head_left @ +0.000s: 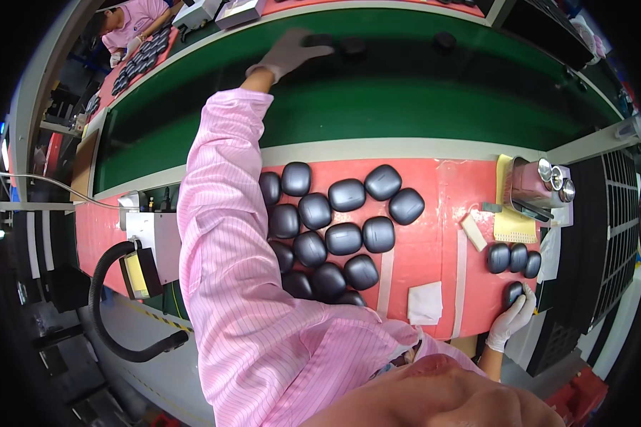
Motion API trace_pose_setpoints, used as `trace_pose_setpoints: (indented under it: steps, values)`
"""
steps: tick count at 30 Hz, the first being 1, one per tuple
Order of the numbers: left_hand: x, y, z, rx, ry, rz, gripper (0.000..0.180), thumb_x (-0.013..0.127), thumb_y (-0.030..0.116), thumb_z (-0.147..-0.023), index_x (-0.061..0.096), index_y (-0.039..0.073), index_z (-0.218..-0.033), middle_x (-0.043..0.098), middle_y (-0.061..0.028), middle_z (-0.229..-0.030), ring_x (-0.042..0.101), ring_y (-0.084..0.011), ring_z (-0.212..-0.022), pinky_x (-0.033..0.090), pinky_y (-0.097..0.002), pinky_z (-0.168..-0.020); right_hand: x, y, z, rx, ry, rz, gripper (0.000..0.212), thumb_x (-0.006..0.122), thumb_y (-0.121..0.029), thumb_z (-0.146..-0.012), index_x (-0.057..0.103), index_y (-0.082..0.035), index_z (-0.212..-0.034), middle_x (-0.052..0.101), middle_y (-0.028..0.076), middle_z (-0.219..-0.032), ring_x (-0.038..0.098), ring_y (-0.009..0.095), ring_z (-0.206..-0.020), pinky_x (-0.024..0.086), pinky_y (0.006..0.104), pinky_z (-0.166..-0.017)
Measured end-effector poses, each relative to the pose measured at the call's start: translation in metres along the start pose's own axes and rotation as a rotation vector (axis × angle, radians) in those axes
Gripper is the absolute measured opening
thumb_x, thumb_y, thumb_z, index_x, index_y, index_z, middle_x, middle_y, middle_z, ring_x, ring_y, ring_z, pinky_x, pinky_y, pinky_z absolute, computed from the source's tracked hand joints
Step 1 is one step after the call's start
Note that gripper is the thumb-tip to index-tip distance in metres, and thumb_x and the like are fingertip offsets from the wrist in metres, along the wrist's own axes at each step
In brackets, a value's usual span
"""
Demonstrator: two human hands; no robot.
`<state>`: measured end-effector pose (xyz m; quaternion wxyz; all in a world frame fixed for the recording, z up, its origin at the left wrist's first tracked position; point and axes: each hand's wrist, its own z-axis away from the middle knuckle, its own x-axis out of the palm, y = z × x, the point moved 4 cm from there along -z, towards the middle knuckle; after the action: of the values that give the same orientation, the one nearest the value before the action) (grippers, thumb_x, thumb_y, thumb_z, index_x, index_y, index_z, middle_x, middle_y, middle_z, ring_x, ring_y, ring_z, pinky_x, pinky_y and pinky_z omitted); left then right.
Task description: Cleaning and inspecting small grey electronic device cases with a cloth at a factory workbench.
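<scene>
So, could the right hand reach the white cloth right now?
Probably yes: just red mat and a pale strip show between the right hand and the cloth, though that hand touches a dark case.

From centre of view: wht cloth (425, 304) lying flat on the pink mat (470, 188) at approx 4–5 o'clock, cream block (473, 233) tilted at 3, nr yel paper (514, 229) & a metal holder (528, 179) w/ round silver tops btwn 2 & 3. Wht box (165, 245) at approx 9, blk hose (97, 299) curving at 8, yel/blk floor tape (158, 317) nr it. Bkgd: co-worker (137, 21) in pink shirt, 10–11; blk rack (590, 235), 3; red bin (580, 397), 4.
</scene>
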<state>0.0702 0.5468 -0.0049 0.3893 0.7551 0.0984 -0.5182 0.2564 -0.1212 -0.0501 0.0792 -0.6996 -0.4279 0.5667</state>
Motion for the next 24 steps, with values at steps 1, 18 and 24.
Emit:
trace_pose_setpoints:
  steps: [1, 18, 24]
  values:
    - [0.007, 0.030, 0.000, 0.002, -0.017, 0.002, 0.073, 0.065, 0.059, -0.078, 0.054, 0.010, -0.131, 0.046, -0.0161, -0.138, 0.045, -0.0339, -0.127, 0.037, -0.0370, -0.106, -0.003, 0.002, 0.001, -0.004, 0.008, 0.003, 0.031, 0.040, -0.012, -0.095, 0.058, 0.008, -0.110, 0.061, 0.018, -0.106, 0.057, 0.030, -0.099, 0.041, 0.0383, -0.092]
    - [0.076, 0.292, 0.219, 0.919, -0.939, 0.168, 0.049, 0.083, 0.034, -0.057, 0.068, 0.017, -0.100, 0.039, -0.0171, -0.132, 0.063, -0.0344, -0.074, 0.052, -0.0432, -0.068, -0.006, -0.007, -0.005, -0.170, 0.008, -0.016, 0.029, 0.043, -0.007, -0.092, 0.061, 0.005, -0.111, 0.061, 0.017, -0.110, 0.056, 0.029, -0.104, 0.042, 0.0377, -0.094]
    - [0.085, 0.277, 0.228, 0.919, -0.824, 0.045, 0.057, 0.083, 0.031, -0.054, 0.067, 0.016, -0.106, 0.034, -0.0191, -0.142, 0.059, -0.0344, -0.081, 0.049, -0.0418, -0.073, -0.004, -0.011, -0.006, -0.202, 0.019, -0.072, 0.028, 0.045, -0.007, -0.089, 0.063, 0.004, -0.108, 0.063, 0.017, -0.107, 0.057, 0.030, -0.102, 0.043, 0.0380, -0.092]
